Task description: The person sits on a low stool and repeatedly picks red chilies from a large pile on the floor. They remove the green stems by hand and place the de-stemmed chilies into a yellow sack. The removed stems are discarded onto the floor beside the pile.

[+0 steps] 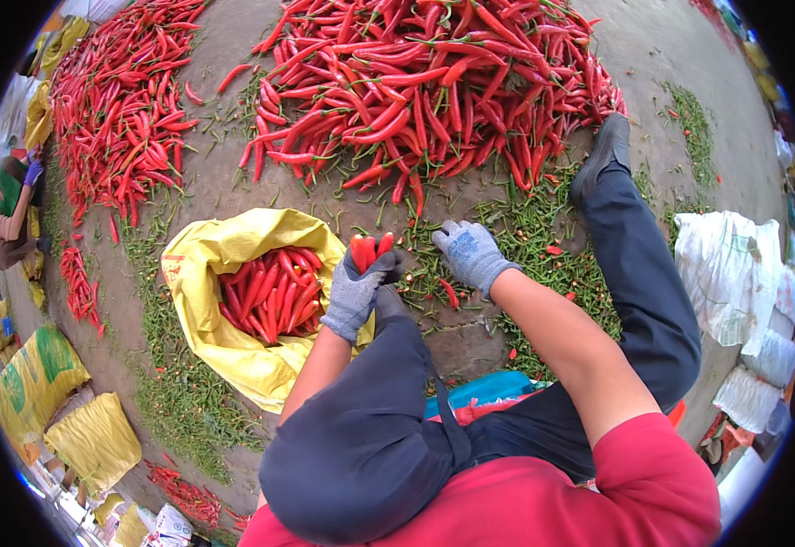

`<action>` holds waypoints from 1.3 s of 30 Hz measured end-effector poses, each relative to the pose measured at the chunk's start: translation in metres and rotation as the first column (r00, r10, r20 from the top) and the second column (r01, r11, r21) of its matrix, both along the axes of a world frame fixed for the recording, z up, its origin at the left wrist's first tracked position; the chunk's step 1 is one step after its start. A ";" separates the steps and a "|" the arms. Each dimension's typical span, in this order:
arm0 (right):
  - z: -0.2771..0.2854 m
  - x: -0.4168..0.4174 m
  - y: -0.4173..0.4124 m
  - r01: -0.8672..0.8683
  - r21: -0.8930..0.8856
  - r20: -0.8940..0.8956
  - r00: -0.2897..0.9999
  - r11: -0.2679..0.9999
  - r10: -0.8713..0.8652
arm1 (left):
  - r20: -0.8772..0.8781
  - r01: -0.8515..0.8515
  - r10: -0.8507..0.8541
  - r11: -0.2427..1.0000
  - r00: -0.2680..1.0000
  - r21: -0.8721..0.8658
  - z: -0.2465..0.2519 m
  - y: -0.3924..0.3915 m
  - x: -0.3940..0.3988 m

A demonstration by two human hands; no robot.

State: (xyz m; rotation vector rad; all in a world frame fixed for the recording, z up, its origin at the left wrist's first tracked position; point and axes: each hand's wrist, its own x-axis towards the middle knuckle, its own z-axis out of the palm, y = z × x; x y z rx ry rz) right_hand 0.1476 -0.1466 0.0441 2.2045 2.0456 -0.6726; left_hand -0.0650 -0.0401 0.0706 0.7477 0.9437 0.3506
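My left hand (356, 294), in a grey glove with dark fingertips, grips a small bunch of red chilli peppers (369, 251) with their stemless ends up. It is beside the right rim of an open yellow woven sack (199, 273). Stemless red chillies (267, 294) lie inside the sack. My right hand (469, 253), also gloved in grey, hovers or rests above green chilli stems (541, 232) scattered on the ground. Its fingers curl downward, and whatever may be under them is hidden. A large heap of red chillies (411, 89) with green stems lies in front of me.
A second chilli heap (124, 109) lies at the upper left. Another person (11, 205) with a purple glove works at the left edge. Filled yellow sacks (93, 437) stand lower left, and white woven sacks (729, 273) at right. My shoe (602, 157) touches the heap's right edge.
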 end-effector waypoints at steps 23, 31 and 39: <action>0.052 -0.015 0.021 0.493 -0.745 -0.628 -0.292 0.450 -0.721 | -0.042 0.213 -0.209 0.950 0.977 0.227 0.004 -0.009 0.032; 0.043 0.000 -0.014 0.685 -0.427 -0.445 0.409 0.590 -0.797 | -0.102 -0.019 0.009 0.995 0.995 -0.100 0.033 0.003 0.006; -0.002 -0.067 -0.055 0.187 -0.134 0.028 0.982 0.973 -0.185 | -0.894 0.781 0.298 0.443 0.333 0.439 0.042 0.063 -0.137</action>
